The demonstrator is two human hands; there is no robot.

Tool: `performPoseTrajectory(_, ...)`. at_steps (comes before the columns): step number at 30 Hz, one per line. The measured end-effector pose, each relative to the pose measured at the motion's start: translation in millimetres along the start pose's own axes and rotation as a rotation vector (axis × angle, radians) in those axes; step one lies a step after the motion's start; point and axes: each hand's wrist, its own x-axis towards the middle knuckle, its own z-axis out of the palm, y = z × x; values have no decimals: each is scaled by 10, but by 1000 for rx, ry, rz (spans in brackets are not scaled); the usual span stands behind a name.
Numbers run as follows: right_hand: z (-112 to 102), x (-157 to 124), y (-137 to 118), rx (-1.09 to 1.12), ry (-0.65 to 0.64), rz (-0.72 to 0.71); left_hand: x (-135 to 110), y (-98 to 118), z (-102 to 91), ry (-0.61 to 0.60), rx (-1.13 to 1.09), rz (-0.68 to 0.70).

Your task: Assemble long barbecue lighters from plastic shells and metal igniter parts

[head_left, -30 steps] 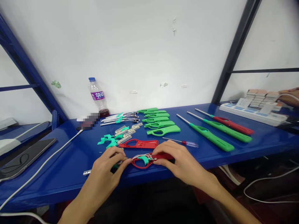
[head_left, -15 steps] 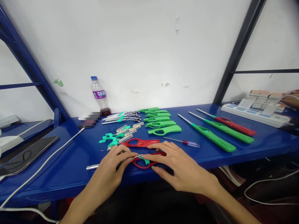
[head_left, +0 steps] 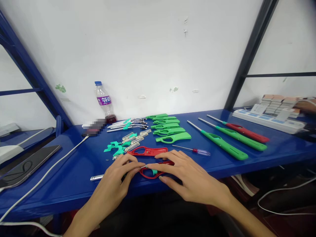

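Observation:
At the table's front edge, a red lighter handle half point(head_left: 149, 176) lies with a teal trigger point(head_left: 154, 171) inside its finger loop. My left hand point(head_left: 120, 172) is closed, thumb and forefinger pinching at the handle's left end. Under that hand runs a metal lighter tube point(head_left: 96, 177), its tip sticking out to the left. My right hand point(head_left: 184, 174) grips the handle from the right, with the forefinger pressing by the trigger and the thumb at the near side. The fingers hide much of the handle. Just beyond lies the other red handle half point(head_left: 150, 151).
Green handle halves point(head_left: 172, 137), metal tubes point(head_left: 123, 124), clear fuel tanks point(head_left: 134, 141) and teal parts point(head_left: 116, 144) lie behind. A screwdriver point(head_left: 201, 152), finished-looking lighters point(head_left: 222, 144) and a power strip point(head_left: 269, 121) are rightward; a bottle point(head_left: 104, 100) and phone point(head_left: 32, 164) leftward.
My right forefinger has shifted slightly left toward my left fingertips, over the handle's left end. Both hands otherwise keep nearly the same place; the view has moved a little.

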Motion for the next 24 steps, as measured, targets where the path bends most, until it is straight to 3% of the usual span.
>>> performPoseTrajectory(13,9,13,24,43,41,-18,18,6,-4,18,2,35)
performPoseTrajectory(24,56,38,48,103,158,-6,-11,-39,6,-81,-10,-28)
